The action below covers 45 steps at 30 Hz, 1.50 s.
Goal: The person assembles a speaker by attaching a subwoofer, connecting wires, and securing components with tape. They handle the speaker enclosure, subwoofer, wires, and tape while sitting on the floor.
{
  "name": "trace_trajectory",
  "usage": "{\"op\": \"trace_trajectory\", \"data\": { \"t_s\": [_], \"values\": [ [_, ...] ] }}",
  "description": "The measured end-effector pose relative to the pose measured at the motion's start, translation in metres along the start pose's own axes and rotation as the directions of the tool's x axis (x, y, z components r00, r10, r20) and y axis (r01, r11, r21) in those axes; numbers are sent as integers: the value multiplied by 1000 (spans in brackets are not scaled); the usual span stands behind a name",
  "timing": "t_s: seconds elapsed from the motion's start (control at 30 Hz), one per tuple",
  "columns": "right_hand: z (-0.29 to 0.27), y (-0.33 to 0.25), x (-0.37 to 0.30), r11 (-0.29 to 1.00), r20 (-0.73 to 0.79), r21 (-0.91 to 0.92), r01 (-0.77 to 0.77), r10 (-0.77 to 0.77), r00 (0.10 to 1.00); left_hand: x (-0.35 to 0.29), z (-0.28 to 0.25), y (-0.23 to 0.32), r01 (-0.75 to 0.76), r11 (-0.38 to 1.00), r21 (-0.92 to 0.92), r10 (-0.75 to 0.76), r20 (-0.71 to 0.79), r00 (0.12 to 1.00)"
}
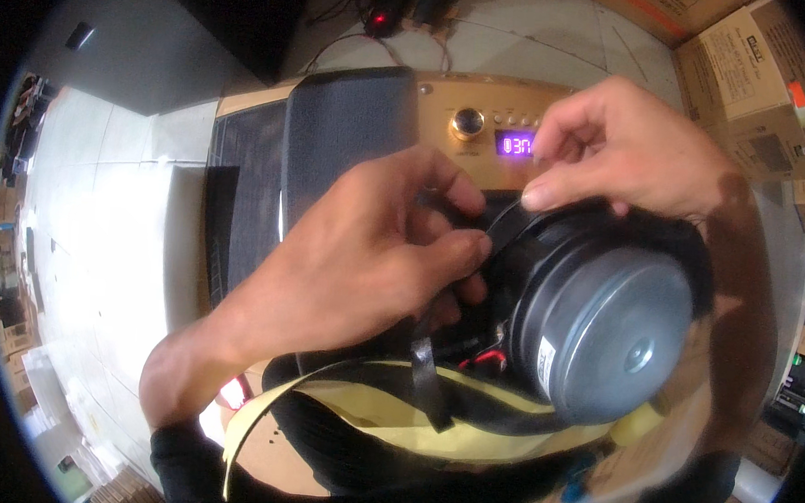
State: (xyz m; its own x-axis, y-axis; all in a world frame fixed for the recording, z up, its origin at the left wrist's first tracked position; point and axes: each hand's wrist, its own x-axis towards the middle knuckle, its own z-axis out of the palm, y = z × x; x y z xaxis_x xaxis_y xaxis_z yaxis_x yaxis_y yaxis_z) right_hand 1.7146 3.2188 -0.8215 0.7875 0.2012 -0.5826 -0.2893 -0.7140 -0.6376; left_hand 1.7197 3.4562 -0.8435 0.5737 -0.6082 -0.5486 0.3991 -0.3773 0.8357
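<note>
- The pale tiled floor (104, 150) is the biggest thing. With the whole view as a clock, a lot of it lies at 9 o'clock.
- A big dark box (157, 43) with straight sides stands at 10 o'clock.
- A brown cardboard box (736, 78) with print on it is at 2 o'clock.
- A gold panel (439, 102) is near 12 o'clock.
- A dark grey cover (347, 110) sits next to the panel, at 11 o'clock.
- The round speaker (614, 329) lies between 3 and 4 o'clock, with its smooth grey metal back showing.
- A long yellow strip (364, 420) bends across 6 o'clock, below the speaker.
- The left grip (371, 236), a bare hand, is near the middle. Its thumb and fingers are closed on a black strip.
- The right grip (626, 145), also a bare hand, is at 2 o'clock. Its thumb tip touches the strip and its fingers are curled. I cannot tell if it pinches the strip.
- The black strip (505, 226) runs between the two grips, near the speaker's dark rim, between 2 and 3 o'clock.
- A shiny black piece (425, 373) hangs under the left grip, near 6 o'clock. I cannot tell if it is part of the same strip.
- A purple lit screen (512, 145) and a round shiny knob (468, 123) are on the panel, near 1 o'clock.
- A red wire (488, 355) shows beside the speaker, between 4 and 5 o'clock.
- A tiny red light (380, 18) glows near 12 o'clock.
</note>
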Motion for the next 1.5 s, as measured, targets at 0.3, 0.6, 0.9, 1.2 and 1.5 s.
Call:
{"op": "trace_trajectory", "data": {
  "t_s": [0.3, 0.6, 0.9, 1.2, 1.5],
  "values": [
    [11, 3, 11, 975, 18, -19, 223, -223, 975, 0, 1, -4, -26, 1000, 16, 26, 21, 999],
    [13, -5, 5, 982, 18, -89, 167, -166, 986, 0, -1, -1, -82, 986, 147, 72, 66, 995],
    [21, -18, 0, 971, -71, -225, 82, -101, 992, 10, -7, 1, -41, 993, 109, 25, 139, 990],
    [24, -13, 15, 961, -104, -268, 66, -97, 990, -7, 2, -4, -309, 949, -71, 317, 231, 920],
    [18, -12, 6, 968, -40, -238, 80, -92, 995, -121, 11, -55, -579, 776, -249, 620, 135, 773]
  ]
}}
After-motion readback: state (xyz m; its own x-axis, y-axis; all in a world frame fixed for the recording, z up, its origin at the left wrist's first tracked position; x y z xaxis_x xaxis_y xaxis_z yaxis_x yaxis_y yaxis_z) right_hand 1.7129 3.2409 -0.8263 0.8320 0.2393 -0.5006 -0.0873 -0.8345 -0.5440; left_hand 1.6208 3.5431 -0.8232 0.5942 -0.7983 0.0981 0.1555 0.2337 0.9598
